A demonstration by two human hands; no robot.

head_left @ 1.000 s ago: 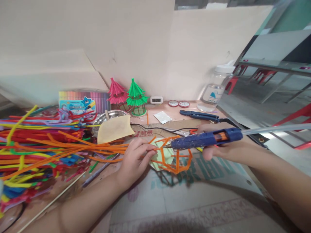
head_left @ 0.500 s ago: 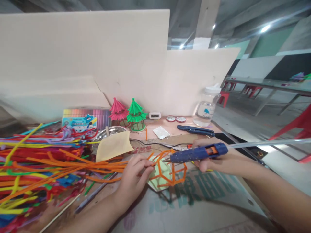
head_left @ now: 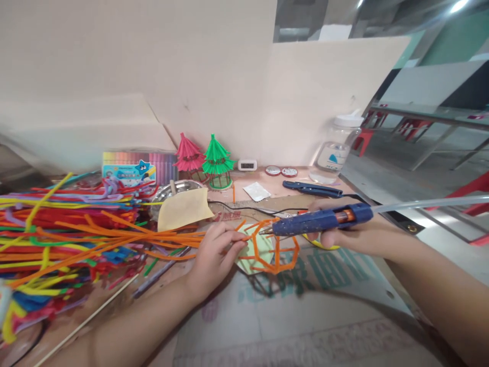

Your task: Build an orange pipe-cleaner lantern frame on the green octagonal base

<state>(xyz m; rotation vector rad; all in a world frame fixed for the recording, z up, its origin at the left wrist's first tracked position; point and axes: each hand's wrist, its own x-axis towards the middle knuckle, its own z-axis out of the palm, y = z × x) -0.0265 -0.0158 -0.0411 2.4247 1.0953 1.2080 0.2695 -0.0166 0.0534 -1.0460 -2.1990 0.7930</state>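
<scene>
My left hand (head_left: 219, 250) pinches the left side of an orange pipe-cleaner frame (head_left: 275, 266), built of angular rings joined by short struts. In my right hand (head_left: 336, 237) is a blue hot glue gun (head_left: 321, 220), with a long clear glue stick (head_left: 428, 203) sticking out of its back. The gun's nozzle points left and is at the upper part of the frame, close to my left fingertips; whether it touches cannot be made out. Behind the frame lies a pale green piece (head_left: 248, 250). Loose orange pipe cleaners (head_left: 153, 236) stretch left from behind my left hand.
A heap of coloured pipe cleaners (head_left: 42, 244) covers the left side. Further back stand a marker set (head_left: 139, 168), pink (head_left: 187, 153) and green (head_left: 217, 158) pipe-cleaner towers, a small clock (head_left: 247, 165) and a water bottle (head_left: 334, 153). A blue-handled tool (head_left: 311, 188) lies near the bottle.
The view has tipped down, so everything sits higher in the picture. Both hands keep their holds, and the glue gun's tip stays by the orange frame.
</scene>
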